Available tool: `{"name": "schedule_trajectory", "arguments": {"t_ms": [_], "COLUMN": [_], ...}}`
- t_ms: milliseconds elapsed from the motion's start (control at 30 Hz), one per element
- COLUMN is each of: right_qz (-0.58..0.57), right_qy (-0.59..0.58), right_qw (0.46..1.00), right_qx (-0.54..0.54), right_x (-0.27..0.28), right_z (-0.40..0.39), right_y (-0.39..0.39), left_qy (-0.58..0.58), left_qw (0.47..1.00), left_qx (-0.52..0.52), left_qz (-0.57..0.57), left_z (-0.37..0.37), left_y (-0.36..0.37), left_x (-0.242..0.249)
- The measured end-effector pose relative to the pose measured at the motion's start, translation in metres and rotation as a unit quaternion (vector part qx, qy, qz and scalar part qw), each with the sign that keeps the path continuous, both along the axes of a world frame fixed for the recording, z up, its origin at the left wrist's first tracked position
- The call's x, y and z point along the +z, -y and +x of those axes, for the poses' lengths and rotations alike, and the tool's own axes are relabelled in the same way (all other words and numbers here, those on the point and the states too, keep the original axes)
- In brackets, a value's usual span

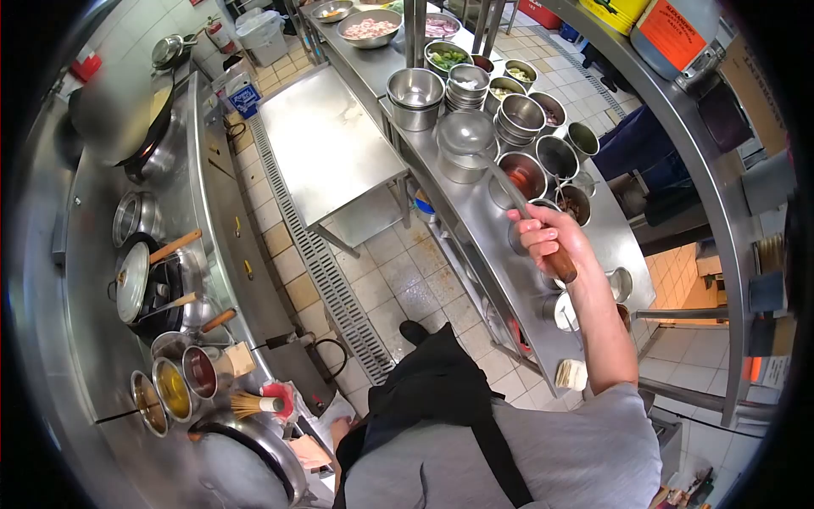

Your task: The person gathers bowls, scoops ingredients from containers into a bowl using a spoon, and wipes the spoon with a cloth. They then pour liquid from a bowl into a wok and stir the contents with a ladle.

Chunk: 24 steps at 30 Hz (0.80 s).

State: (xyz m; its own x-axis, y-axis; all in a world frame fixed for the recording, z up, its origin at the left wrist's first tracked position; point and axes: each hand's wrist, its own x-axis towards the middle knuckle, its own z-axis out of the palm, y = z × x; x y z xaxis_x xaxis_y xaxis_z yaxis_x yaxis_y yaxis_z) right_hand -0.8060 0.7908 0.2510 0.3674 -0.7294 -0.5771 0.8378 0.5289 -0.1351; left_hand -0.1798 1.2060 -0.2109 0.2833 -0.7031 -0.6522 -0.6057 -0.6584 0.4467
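Observation:
My right hand (549,237) is wrapped round the wooden grip of a long metal ladle (466,133). The ladle's round bowl is over a steel pot (462,167) on the right-hand counter; whether it touches the pot I cannot make out. Beneath the handle stands a container of red sauce (519,176). Other steel containers crowd around it, one with dark contents (574,204). At my left side, my left hand (341,430) shows only in part beside the black apron, its fingers hidden. Nearest to it is a pinkish cloth (309,452).
To the left runs a steel cooking range (93,339) with a wok (157,127), a lidded pot (134,280), sauce containers (175,390) and a bamboo brush (253,404). A low steel table (326,136) stands ahead. A floor drain grate (318,246) runs alongside. An overhead shelf (695,144) curves at right.

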Motion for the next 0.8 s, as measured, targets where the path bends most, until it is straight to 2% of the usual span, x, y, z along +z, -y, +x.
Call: {"name": "schedule_trajectory", "arguments": {"t_ms": [33,67,100,133,167,267,467,667,733,767,800], "right_qz": [0.001,0.001,0.000,-0.008,-0.013,-0.024,-0.028,-0.039,-0.046,-0.050,-0.054], "right_qy": [-0.013,-0.026,-0.039,-0.060,-0.073,-0.103,-0.111,-0.138,-0.181,-0.204,-0.237], "right_qw": [1.000,1.000,0.999,0.998,0.997,0.994,0.993,0.989,0.982,0.978,0.970], "right_qx": [-0.005,-0.009,-0.012,-0.016,-0.016,-0.020,-0.036,-0.028,-0.020,-0.014,-0.019], "right_x": [0.000,0.000,-0.001,-0.001,-0.003,-0.012,-0.020,-0.020,-0.007,0.000,-0.001], "right_z": [-0.004,-0.008,-0.011,-0.012,-0.014,-0.019,-0.012,-0.001,0.010,0.016,0.016], "right_y": [0.002,0.004,0.008,0.009,0.009,0.012,0.020,0.025,0.023,0.023,0.024], "left_qy": [0.056,0.131,0.022,-0.091,-0.198,-0.229,-0.239,-0.248,-0.251,-0.236,-0.135], "left_qw": [0.994,0.950,0.998,0.981,0.900,0.864,0.873,0.876,0.880,0.891,0.927], "left_qx": [-0.093,-0.278,-0.057,0.166,0.378,0.442,0.417,0.407,0.397,0.384,0.347], "left_qz": [-0.017,-0.057,-0.010,0.037,0.082,0.076,0.091,0.079,0.068,0.058,0.044], "left_z": [0.003,0.007,0.000,-0.009,-0.018,-0.019,-0.011,0.006,0.014,0.015,0.013], "left_y": [-0.001,-0.004,0.005,0.018,0.030,0.025,0.020,0.024,0.026,0.028,0.029], "left_x": [-0.006,-0.010,-0.004,0.004,0.016,0.006,0.009,-0.011,-0.020,-0.025,-0.031]}}
